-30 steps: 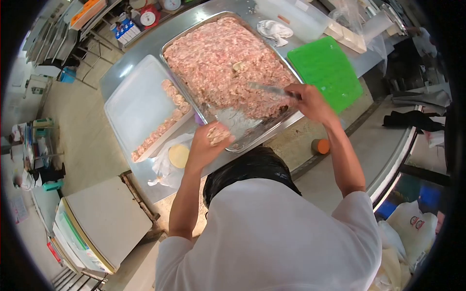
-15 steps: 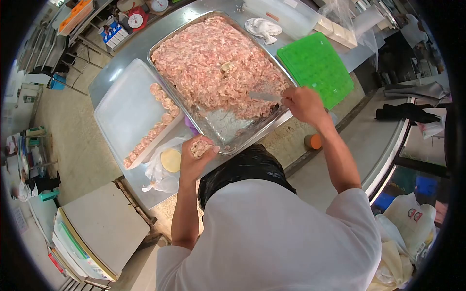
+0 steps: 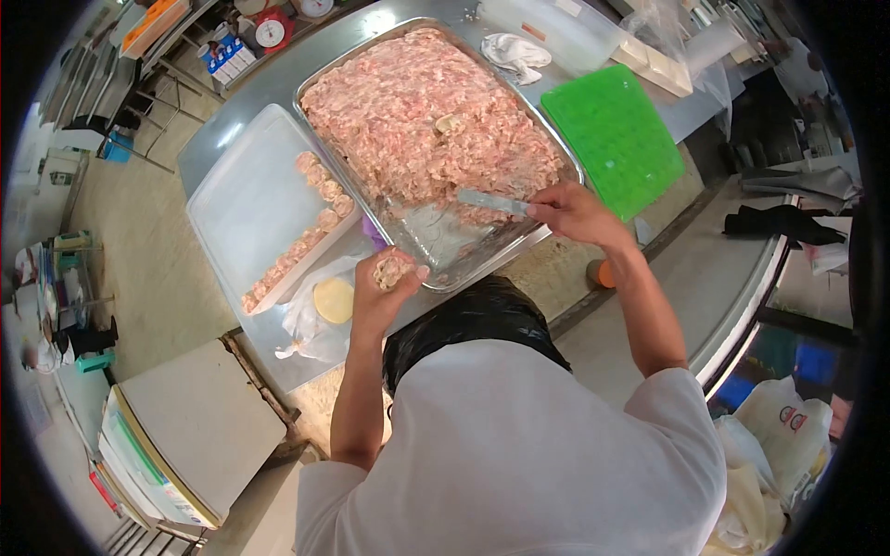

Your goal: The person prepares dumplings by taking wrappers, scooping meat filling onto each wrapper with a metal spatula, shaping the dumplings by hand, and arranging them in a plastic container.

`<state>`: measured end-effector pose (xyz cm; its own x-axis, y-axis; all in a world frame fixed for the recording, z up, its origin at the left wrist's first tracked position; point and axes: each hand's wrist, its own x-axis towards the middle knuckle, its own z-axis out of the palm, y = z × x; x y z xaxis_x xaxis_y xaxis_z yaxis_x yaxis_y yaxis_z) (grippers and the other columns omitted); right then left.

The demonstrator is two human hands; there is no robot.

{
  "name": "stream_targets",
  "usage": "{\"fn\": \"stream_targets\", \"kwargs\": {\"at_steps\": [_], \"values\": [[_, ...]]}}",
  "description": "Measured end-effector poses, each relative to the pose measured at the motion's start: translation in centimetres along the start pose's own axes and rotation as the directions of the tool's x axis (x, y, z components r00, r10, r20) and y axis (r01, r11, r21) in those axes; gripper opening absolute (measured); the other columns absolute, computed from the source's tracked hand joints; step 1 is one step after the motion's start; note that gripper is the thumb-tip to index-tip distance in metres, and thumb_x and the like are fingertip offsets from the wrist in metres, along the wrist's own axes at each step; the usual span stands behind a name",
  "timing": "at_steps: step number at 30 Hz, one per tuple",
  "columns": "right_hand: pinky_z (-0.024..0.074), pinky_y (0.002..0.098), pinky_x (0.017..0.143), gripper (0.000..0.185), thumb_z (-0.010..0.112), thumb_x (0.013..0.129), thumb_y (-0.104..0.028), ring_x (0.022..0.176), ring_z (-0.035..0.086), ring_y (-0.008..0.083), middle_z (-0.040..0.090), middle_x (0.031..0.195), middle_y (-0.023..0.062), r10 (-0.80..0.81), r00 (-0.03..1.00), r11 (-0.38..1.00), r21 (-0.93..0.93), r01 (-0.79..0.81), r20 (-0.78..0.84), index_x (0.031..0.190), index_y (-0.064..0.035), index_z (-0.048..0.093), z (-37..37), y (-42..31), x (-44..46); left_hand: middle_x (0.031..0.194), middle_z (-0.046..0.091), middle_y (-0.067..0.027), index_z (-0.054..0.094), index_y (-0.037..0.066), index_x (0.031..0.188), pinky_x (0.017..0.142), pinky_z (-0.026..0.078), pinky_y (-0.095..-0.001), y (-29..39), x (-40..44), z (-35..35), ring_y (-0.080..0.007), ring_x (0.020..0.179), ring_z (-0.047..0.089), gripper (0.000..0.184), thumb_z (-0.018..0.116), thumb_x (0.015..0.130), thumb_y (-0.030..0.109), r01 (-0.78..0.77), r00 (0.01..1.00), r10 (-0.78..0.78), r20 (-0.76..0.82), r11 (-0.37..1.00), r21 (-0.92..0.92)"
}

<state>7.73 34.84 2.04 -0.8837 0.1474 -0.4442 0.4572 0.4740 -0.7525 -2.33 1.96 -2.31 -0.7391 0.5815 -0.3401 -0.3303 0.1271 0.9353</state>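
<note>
In the cupped fingers of my left hand point(image 3: 373, 306) sits a dumpling point(image 3: 393, 270), its top showing minced filling. My right hand point(image 3: 582, 218) grips a flat metal spatula point(image 3: 491, 201), whose blade points left over the near part of the tray. Pink minced meat point(image 3: 417, 111) fills most of the large metal tray point(image 3: 434, 239), whose bottom shows at the near end. Left of my left hand, round pale wrappers point(image 3: 333, 301) lie on a plastic bag. Beyond them, filled dumplings point(image 3: 295, 263) stand in a row along the side of a white container point(image 3: 243, 199).
A green board point(image 3: 616, 139) lies right of the tray. Behind are a white cloth point(image 3: 515, 58) and a clear plastic box point(image 3: 556, 32). A red scale point(image 3: 271, 35) stands at the far left. An orange-lidded jar point(image 3: 603, 272) sits beyond the table's right edge.
The spatula has pulled back slightly toward me and its blade shows more clearly above the meat. My left hand still holds the dumpling. The whole view has shifted a little.
</note>
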Motion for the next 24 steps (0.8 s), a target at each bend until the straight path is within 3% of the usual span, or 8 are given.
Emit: {"fn": "stream_targets", "kwargs": {"at_steps": [1,3,4,7,10,13,22,24], "values": [[0.0369,0.0292,0.048,0.032,0.062,0.100,-0.023,0.052,0.046,0.0069,0.047,0.056,0.0020,0.011,0.999,0.996,0.091,-0.014,0.041,0.083,0.0037,0.068,-0.3,-0.3,-0.3,0.087,0.064,0.0001,0.066,0.003,0.096,0.077,0.048,-0.0265,0.3,0.0,0.1,-0.0094,0.082,0.058,0.029,0.085,0.080,0.017,-0.075,0.997,0.076,-0.026,0.997,0.032],[0.0398,0.0333,0.051,0.029,0.064,0.098,-0.021,0.053,0.051,0.0144,0.051,0.057,0.0061,0.006,0.998,1.000,0.008,-0.006,-0.066,0.082,0.0026,0.067,-1.0,-0.4,-0.6,0.093,0.065,-0.0004,0.066,0.003,0.101,0.081,0.048,-0.0272,0.9,0.3,0.9,-0.0102,0.087,0.059,0.035,0.087,0.079,0.019,-0.222,0.972,0.228,-0.060,0.970,0.099],[0.0412,0.0354,0.052,0.027,0.064,0.097,-0.020,0.053,0.054,0.0181,0.053,0.057,0.0082,0.004,0.992,0.999,-0.034,-0.008,-0.123,0.082,0.0020,0.067,-1.3,-0.2,-0.8,0.096,0.065,-0.0007,0.066,0.003,0.103,0.082,0.048,-0.0277,0.9,0.4,0.9,-0.0106,0.088,0.059,0.037,0.088,0.078,0.020,-0.212,0.976,0.215,-0.033,0.975,0.068],[0.0470,0.0445,0.060,0.021,0.065,0.093,-0.018,0.064,0.062,0.0336,0.062,0.067,0.0165,-0.202,0.953,0.837,-0.544,0.048,-0.227,0.083,-0.0002,0.067,-1.9,1.4,-0.6,0.099,0.065,-0.0013,0.066,0.003,0.106,0.085,0.048,-0.0286,0.8,0.5,0.8,-0.0112,0.092,0.059,0.042,0.090,0.076,0.019,-0.182,0.983,0.181,0.042,0.983,0.019],[0.0521,0.0533,0.075,0.019,0.064,0.091,-0.019,0.087,0.068,0.0405,0.070,0.086,0.0207,-0.041,0.961,0.751,-0.643,-0.152,-0.274,0.085,-0.0031,0.072,-0.5,-0.1,0.1,0.096,0.066,-0.0014,0.065,0.003,0.102,0.083,0.049,-0.0280,0.4,0.6,0.8,-0.0109,0.091,0.059,0.038,0.090,0.076,0.017,-0.158,0.985,0.154,0.082,0.987,0.042],[0.0539,0.0528,0.079,0.019,0.065,0.091,-0.020,0.090,0.069,0.0400,0.070,0.087,0.0208,-0.087,0.960,0.765,-0.635,-0.107,-0.266,0.085,-0.0043,0.073,0.3,0.6,0.6,0.093,0.065,-0.0011,0.065,0.004,0.098,0.080,0.050,-0.0270,-0.2,0.5,0.6,-0.0104,0.088,0.059,0.034,0.089,0.077,0.015,-0.148,0.986,0.144,0.089,0.989,0.032],[0.0526,0.0525,0.079,0.018,0.065,0.092,-0.020,0.087,0.069,0.0411,0.070,0.085,0.0211,-0.031,0.945,0.839,-0.523,-0.152,-0.325,0.090,-0.0048,0.074,1.8,-0.8,0.6,0.086,0.065,-0.0011,0.065,0.004,0.092,0.075,0.050,-0.0261,-0.3,0.2,0.5,-0.0091,0.083,0.060,0.028,0.086,0.080,0.015,-0.172,0.984,0.171,0.048,0.985,0.018],[0.0523,0.0524,0.077,0.017,0.065,0.092,-0.019,0.084,0.067,0.0424,0.070,0.084,0.0213,-0.091,0.938,0.847,-0.521,-0.104,-0.335,0.091,-0.0047,0.074,2.4,-0.5,1.2,0.085,0.065,-0.0010,0.065,0.004,0.092,0.074,0.049,-0.0260,-0.3,0.2,0.6,-0.0089,0.083,0.060,0.027,0.086,0.080,0.016,-0.170,0.984,0.170,0.045,0.985,0.010]]}}
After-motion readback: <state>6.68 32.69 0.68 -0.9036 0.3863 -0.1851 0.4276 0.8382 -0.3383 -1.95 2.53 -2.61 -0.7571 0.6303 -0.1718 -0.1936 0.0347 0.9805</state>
